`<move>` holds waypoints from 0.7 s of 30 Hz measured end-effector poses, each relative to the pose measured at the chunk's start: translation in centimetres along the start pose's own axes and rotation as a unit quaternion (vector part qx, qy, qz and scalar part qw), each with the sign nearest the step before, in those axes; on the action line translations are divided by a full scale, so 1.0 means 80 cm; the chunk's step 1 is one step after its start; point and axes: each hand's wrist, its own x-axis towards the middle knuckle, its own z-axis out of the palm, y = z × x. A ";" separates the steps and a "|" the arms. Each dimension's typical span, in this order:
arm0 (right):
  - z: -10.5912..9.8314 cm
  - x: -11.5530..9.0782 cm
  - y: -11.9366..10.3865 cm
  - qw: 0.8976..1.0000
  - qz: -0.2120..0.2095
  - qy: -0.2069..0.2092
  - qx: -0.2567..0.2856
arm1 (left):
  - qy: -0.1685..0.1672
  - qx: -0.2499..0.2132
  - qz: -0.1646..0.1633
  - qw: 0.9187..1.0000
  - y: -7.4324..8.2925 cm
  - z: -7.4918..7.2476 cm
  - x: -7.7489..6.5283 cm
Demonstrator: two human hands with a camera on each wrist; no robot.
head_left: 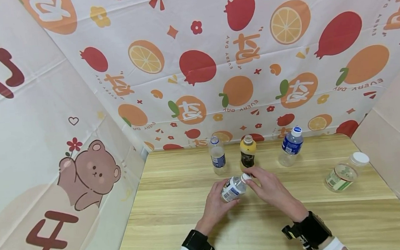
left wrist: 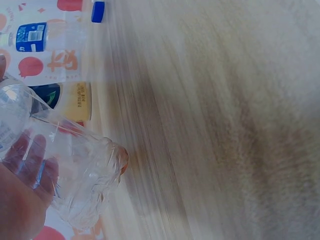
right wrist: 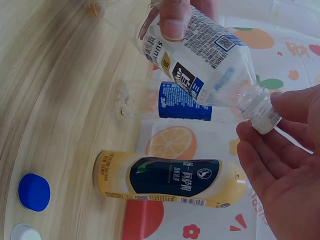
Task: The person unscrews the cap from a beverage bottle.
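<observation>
My left hand (head_left: 214,206) grips a clear plastic bottle (head_left: 231,191) with a white, black and blue label, tilted above the table with its neck toward the right. At that neck my right hand (head_left: 272,186) pinches the white bottle cap (right wrist: 266,120) between thumb and fingers; the cap sits on the mouth. Just behind stands a yellow drink bottle (head_left: 248,151) with a dark label and no cap. To its left is a clear bottle (head_left: 218,156) with a blue label. A blue cap (right wrist: 34,192) and a white cap (right wrist: 26,233) lie on the table.
Toward the back right stands another blue-labelled clear bottle (head_left: 291,146) with a blue cap. Farther right is a clear jar (head_left: 343,175) with a white lid and green label. A fruit-print cloth (head_left: 168,77) hangs behind the wooden table (head_left: 164,216).
</observation>
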 end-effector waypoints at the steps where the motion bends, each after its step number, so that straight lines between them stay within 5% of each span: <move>1: 0.000 0.000 0.000 1.000 -0.005 -0.001 0.004 | 0.000 -0.002 -0.001 1.000 0.000 0.000 0.000; 21: 0.003 -0.021 0.030 0.997 0.075 -0.014 -0.004 | 0.026 -0.022 -0.020 0.999 -0.017 -0.015 -0.005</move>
